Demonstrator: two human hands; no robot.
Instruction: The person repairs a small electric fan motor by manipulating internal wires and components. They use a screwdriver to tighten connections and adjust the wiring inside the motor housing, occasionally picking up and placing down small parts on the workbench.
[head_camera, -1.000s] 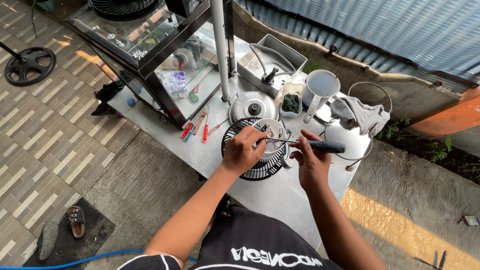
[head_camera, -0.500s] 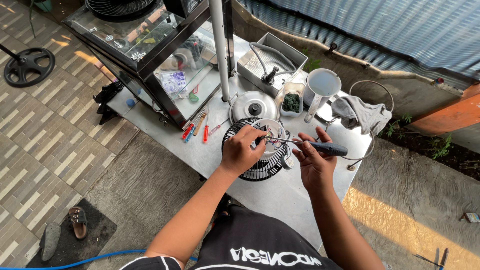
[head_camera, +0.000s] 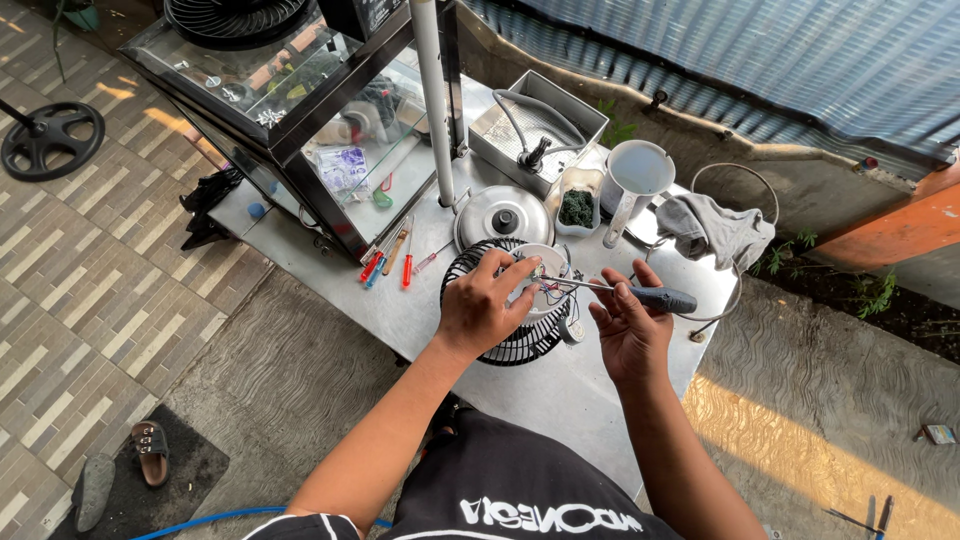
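Black fan grille (head_camera: 505, 345) steadied by curled left fingers (head_camera: 490, 290), right fingers (head_camera: 625, 305) closed around screwdriver (head_camera: 630, 293)

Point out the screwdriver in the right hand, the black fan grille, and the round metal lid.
screwdriver (head_camera: 662, 297), head view, on its dark handle.
black fan grille (head_camera: 510, 345), head view, on its lower ribs.
round metal lid (head_camera: 503, 217), head view, beside its knob.

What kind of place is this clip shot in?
Probably an outdoor repair stall: a metal table beside a corrugated fence, a glass cabinet of parts, loose screwdrivers, and an opened fan under the hands.
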